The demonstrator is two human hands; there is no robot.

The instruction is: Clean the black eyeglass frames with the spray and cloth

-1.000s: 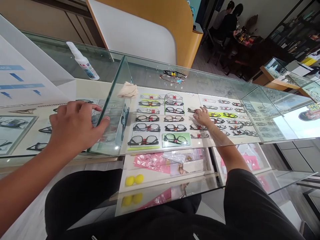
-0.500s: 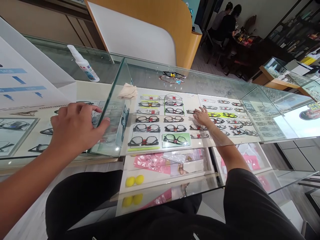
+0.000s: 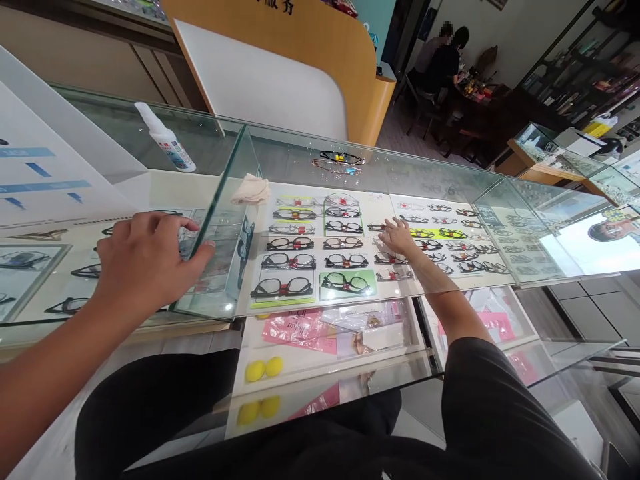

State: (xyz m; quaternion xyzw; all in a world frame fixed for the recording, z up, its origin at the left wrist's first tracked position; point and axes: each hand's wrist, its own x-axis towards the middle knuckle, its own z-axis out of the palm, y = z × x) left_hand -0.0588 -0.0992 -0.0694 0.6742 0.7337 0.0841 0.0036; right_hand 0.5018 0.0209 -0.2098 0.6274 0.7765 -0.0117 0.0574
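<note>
Right hand [image 3: 397,237], inside the glass display case [image 3: 360,193], fingers slightly spread over a pair of glasses [image 3: 379,227]; grip on it cannot be told, rows of eyeglasses [image 3: 289,243] around. Left hand [image 3: 150,257], thumb and fingers apart, at the glass divider [image 3: 220,193]. Open drawer [image 3: 295,363] below: pink packets [image 3: 300,330], two yellow balls [image 3: 255,371].

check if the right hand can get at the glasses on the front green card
Probably yes: the right hand is close by, with nothing visible standing between it and those glasses.
</note>
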